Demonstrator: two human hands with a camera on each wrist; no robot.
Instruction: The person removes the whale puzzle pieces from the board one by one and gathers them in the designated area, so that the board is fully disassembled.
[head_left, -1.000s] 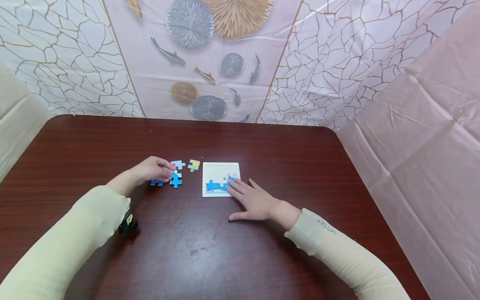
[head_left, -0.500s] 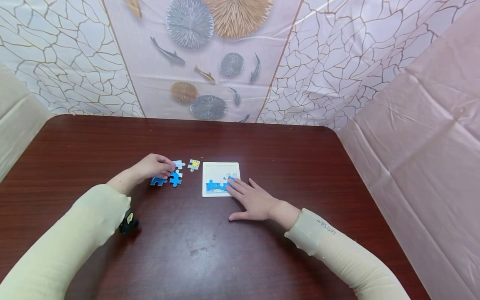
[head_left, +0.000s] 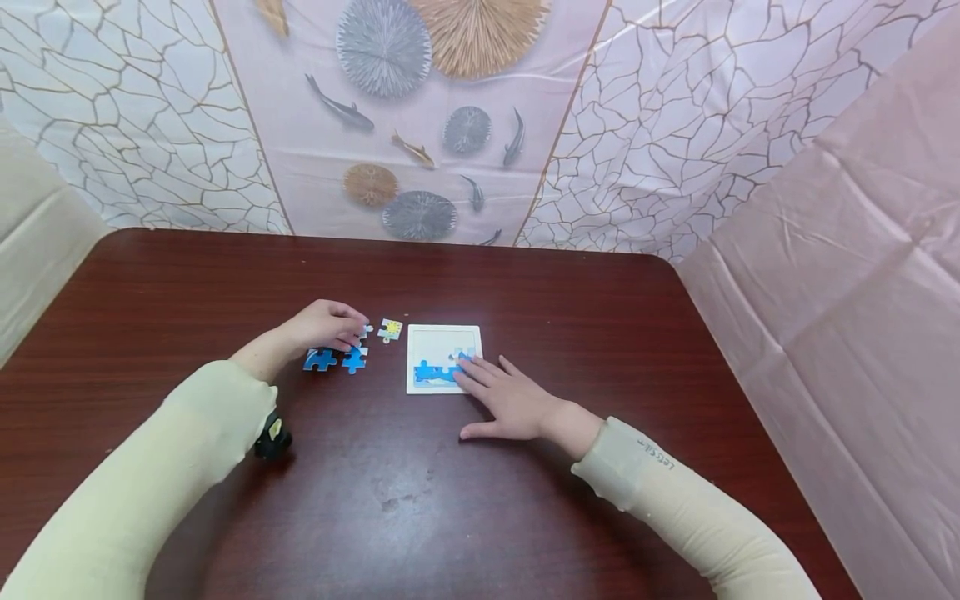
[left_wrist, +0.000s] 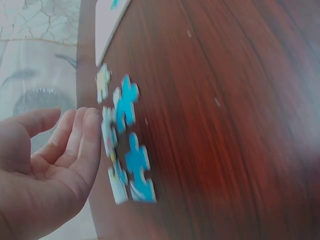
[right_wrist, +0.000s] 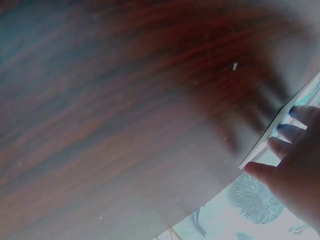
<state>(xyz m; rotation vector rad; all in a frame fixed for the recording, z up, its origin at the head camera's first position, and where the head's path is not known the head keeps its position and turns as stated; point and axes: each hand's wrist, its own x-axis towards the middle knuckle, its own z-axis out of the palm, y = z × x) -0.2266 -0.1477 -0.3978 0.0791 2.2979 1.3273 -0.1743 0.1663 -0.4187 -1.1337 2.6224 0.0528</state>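
My left hand [head_left: 328,325] hovers over a small group of loose jigsaw pieces, fingers loosely bent and nothing visible between them in the left wrist view. Under and beside it lie a blue piece [head_left: 354,360], another blue piece [head_left: 320,360] and a pale piece [left_wrist: 107,127], partly covered by the hand in the head view. A piece with a yellow sun [head_left: 391,329] lies just right of the fingertips. My right hand [head_left: 512,406] is spread flat, its fingertips resting on the lower right of a white puzzle tray [head_left: 432,340]. Joined blue pieces [head_left: 433,372] fill the tray's bottom part.
Everything lies on a dark red-brown wooden table [head_left: 420,500]. A patterned cloth [head_left: 420,183] hangs behind its far edge. A black device [head_left: 273,437] is at my left wrist.
My left hand has shifted right and slightly away from me over the loose pieces, uncovering more of the left blue piece and hiding more of the pale one. The right hand stays on the tray.
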